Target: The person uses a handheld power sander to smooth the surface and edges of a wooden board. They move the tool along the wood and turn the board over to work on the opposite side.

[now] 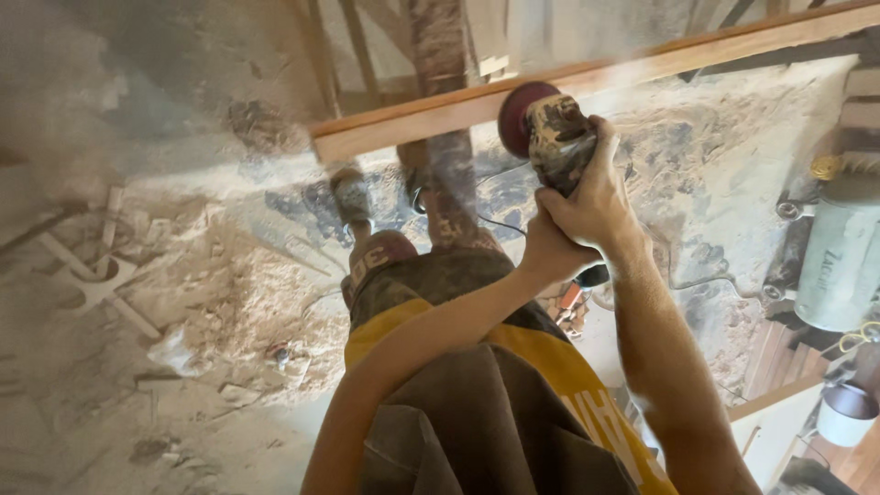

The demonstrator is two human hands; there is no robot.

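Observation:
A dust-caked angle grinder (555, 137) with a dark red sanding disc (520, 115) presses against the side of a long wooden plank (431, 117) that runs from centre left up to the top right. My right hand (596, 188) is wrapped around the grinder's body from the right. My left hand (547, 249) grips lower down, at the grinder's rear, just under the right hand. Fine dust blows off along the plank.
Sawdust and wood shavings (238, 293) cover the floor. My legs and shoes (351, 197) stand under the plank. Wooden offcuts (101, 275) lie at the left. A pale green cylinder tank (839, 261) and a white bucket (845, 412) stand at the right.

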